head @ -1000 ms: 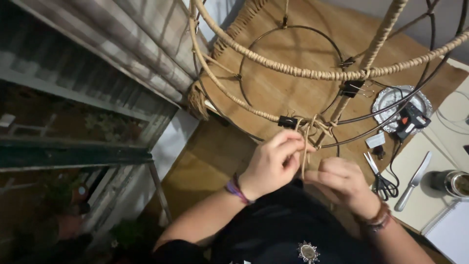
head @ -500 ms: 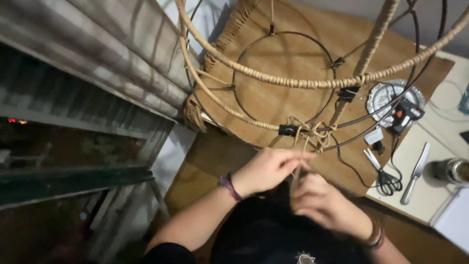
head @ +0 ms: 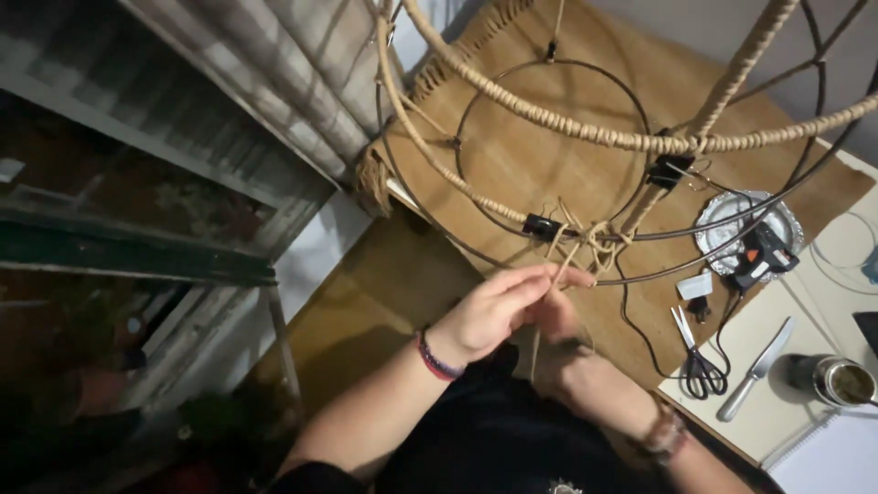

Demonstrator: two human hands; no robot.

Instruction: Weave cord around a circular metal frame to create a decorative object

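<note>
Both hands work close together below a wire frame (head: 585, 110) partly wrapped in cord. Left hand (head: 494, 311) has its fingers pinched on a cord strand (head: 560, 265) running up to the knot (head: 594, 242) on the frame. Right hand (head: 567, 352) sits just beneath, partly hidden; its grip cannot be told. Scissors (head: 695, 352) and knife (head: 757, 368) lie well to the right on the tabletop (head: 777, 421).

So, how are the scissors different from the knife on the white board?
The scissors have dark looped handles, and their two blades are slightly parted; the knife is a single pale, silvery piece. The scissors point toward the wire frame, while the knife lies slanted to their right, closer to the metal cup. Both lie flat, untouched by either hand.
</note>
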